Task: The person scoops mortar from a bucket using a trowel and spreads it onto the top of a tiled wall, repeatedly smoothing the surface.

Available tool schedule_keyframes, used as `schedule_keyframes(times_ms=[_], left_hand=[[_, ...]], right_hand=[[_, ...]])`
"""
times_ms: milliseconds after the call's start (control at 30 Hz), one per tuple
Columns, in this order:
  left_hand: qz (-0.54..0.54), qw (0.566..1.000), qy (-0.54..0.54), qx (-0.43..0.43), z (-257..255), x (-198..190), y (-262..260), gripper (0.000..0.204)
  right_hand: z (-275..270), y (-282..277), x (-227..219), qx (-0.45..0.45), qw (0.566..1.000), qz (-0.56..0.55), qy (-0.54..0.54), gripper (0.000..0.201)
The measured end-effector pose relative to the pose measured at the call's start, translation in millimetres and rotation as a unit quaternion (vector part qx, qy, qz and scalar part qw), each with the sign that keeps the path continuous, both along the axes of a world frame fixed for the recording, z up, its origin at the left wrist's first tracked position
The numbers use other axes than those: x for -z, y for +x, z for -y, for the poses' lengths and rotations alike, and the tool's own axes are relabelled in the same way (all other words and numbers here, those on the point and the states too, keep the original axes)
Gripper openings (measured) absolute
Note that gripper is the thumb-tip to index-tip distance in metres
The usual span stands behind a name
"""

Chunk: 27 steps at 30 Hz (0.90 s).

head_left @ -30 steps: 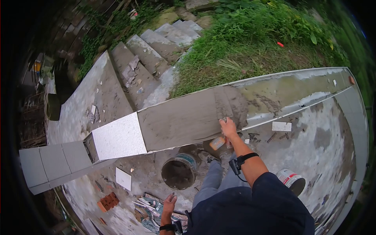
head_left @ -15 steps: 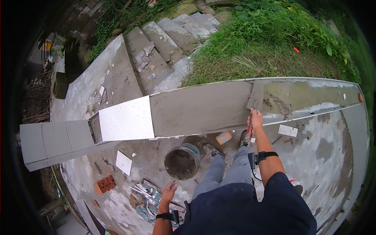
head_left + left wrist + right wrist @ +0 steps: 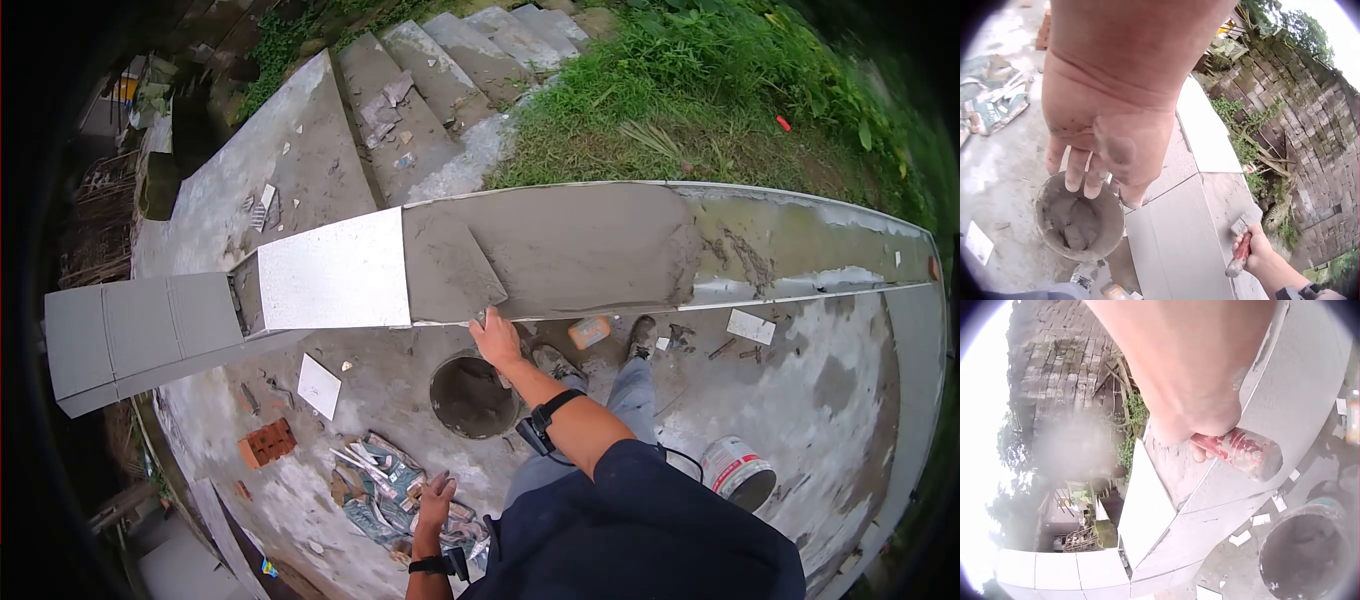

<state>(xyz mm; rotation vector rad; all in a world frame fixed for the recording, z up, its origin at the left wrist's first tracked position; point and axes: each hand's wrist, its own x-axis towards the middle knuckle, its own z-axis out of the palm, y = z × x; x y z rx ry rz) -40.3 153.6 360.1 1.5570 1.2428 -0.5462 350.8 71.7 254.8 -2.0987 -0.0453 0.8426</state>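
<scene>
My right hand (image 3: 497, 340) grips the red, mortar-smeared handle of a trowel (image 3: 1243, 250) over the top of a low wall. In the head view, the trowel's grey blade lies on a band of wet mortar (image 3: 590, 245), close to a large white tile (image 3: 335, 272) set on the wall. The handle's end (image 3: 1263, 459) sticks out beyond my palm in the right wrist view. My left hand (image 3: 1110, 134) hangs loosely with nothing in it, fingers extended downward. Beyond those fingers in the left wrist view is a bucket (image 3: 1111, 219) of grey mortar.
Concrete steps (image 3: 440, 80) and grass (image 3: 600, 135) lie beyond the wall. On the ground are a loose white tile (image 3: 319, 386), a red brick (image 3: 267, 443), crumpled sacks (image 3: 385, 480), an orange-labelled jug (image 3: 589, 332) and a white bucket (image 3: 733, 462). Grey slabs (image 3: 140, 330) top the wall's left end.
My right hand has swept the trowel left along the mortar, from its right end to beside the white tile. The mortar surface looks smoother. The left hand stays low, and the head view has shifted.
</scene>
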Motion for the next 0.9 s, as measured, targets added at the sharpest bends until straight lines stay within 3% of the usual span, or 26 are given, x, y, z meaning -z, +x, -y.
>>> schedule_keyframes(times_ms=[67, 167, 267, 300, 433, 667, 800, 900], left_hand=[[-0.048, 0.999, -0.008, -0.007, 4.4, -2.5, -6.7, 0.053], [-0.097, 0.992, 0.029, 0.076, 8.4, 0.6, -16.7, 0.049], [-0.125, 0.99, -0.024, 0.063, 10.4, -1.9, 1.6, 0.05], [-0.11, 0.993, -0.045, 0.025, 12.6, -5.0, 14.1, 0.052], [-0.058, 0.997, -0.043, 0.026, 3.9, 11.0, 53.4, 0.055], [0.021, 0.991, -0.008, 0.135, 14.5, 4.0, 141.7, 0.055], [0.024, 0.991, -0.025, 0.13, 32.6, -7.5, 159.1, 0.053], [0.033, 0.99, -0.013, 0.14, 29.4, 8.9, 140.5, 0.053]], right_hand=[[11.0, 0.7, 4.9, -0.007, 1.0, -0.012, -0.014, 0.05], [48.7, 9.6, 2.3, 0.043, 0.999, 0.009, -0.022, 0.051], [101.0, 22.1, 3.3, 0.059, 0.996, -0.029, -0.064, 0.054], [119.5, 25.2, 7.7, 0.081, 0.994, -0.011, -0.073, 0.054], [196.6, 46.2, 8.8, 0.117, 0.989, 0.007, -0.094, 0.053], [290.9, 71.4, 4.1, 0.16, 0.979, 0.009, -0.123, 0.048], [330.7, 79.1, 3.6, 0.182, 0.974, 0.034, -0.133, 0.05], [355.9, 87.3, 6.5, 0.187, 0.972, 0.065, -0.127, 0.052]])
